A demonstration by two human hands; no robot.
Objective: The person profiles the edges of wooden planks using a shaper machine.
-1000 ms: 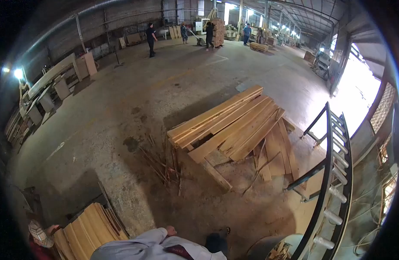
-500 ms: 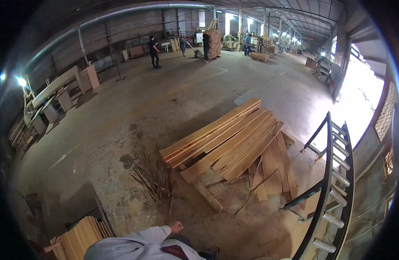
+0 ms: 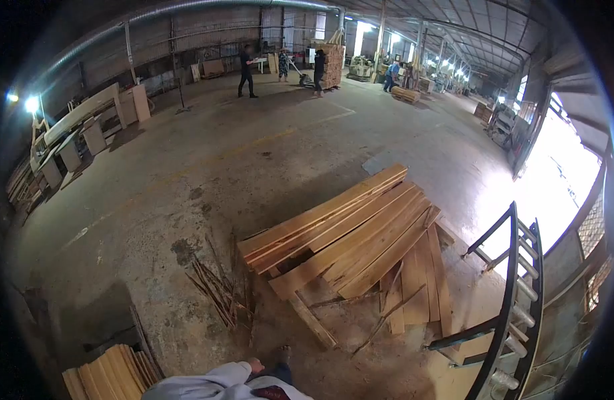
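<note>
My left hand (image 3: 255, 365) shows small at the bottom centre, at the end of a light grey sleeve (image 3: 213, 379). Its fingers look curled in, and I see nothing in them. It hangs in front of my body, near my dark trouser leg (image 3: 280, 373), and touches no wood. My right hand is out of view. Ahead on the floor lies a loose stack of long planks (image 3: 347, 233), with shorter boards (image 3: 417, 287) fanned out at its right. Thin sticks (image 3: 217, 290) are scattered to its left.
Another board stack (image 3: 110, 373) sits at the lower left. A black frame with metal rollers (image 3: 513, 313) stands at the right, by a bright doorway (image 3: 560, 167). Several people are far back, one in dark clothes (image 3: 245, 70), near a tall wood pile (image 3: 331, 65). Panels (image 3: 93, 137) line the left.
The view has shifted, and the planks sit slightly lower. My left hand shows lower and further left. A bare hand beside the lower-left boards is gone from view. The distant person in dark clothes has changed stance.
</note>
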